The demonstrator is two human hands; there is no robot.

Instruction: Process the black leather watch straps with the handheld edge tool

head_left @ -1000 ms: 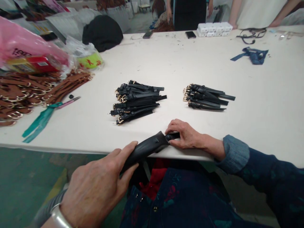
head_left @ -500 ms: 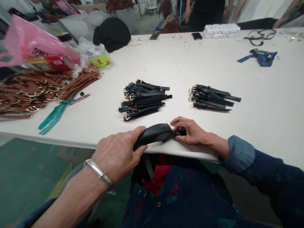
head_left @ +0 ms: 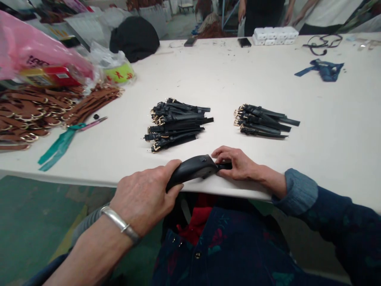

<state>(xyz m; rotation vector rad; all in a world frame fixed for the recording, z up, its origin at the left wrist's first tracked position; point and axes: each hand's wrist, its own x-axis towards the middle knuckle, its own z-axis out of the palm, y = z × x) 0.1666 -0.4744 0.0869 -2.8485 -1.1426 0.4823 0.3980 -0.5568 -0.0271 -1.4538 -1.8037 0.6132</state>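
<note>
My left hand [head_left: 145,194], with a silver bangle at the wrist, is wrapped round a curved black handheld tool [head_left: 192,171], perhaps a clipper. The tool's head points right and meets a small black strap [head_left: 225,165] at the front of the table. My right hand [head_left: 235,162] pinches this strap between thumb and fingers; most of it is hidden. Beyond my hands lie two piles of black straps with gold buckles, a larger left pile [head_left: 178,123] and a smaller right pile [head_left: 263,121].
Brown buckled straps [head_left: 32,113] are heaped at the left, beside small scissors [head_left: 93,123] with teal cloth on the handle. Behind them are a pink bag [head_left: 32,47] and a black cap [head_left: 135,39]. Phones, white boxes [head_left: 275,35] and blue cloth [head_left: 326,70] lie farther back. People stand beyond.
My view has shifted slightly, so the table's things appear a little farther left and higher. Both hands keep the same hold on the tool and the strap.
</note>
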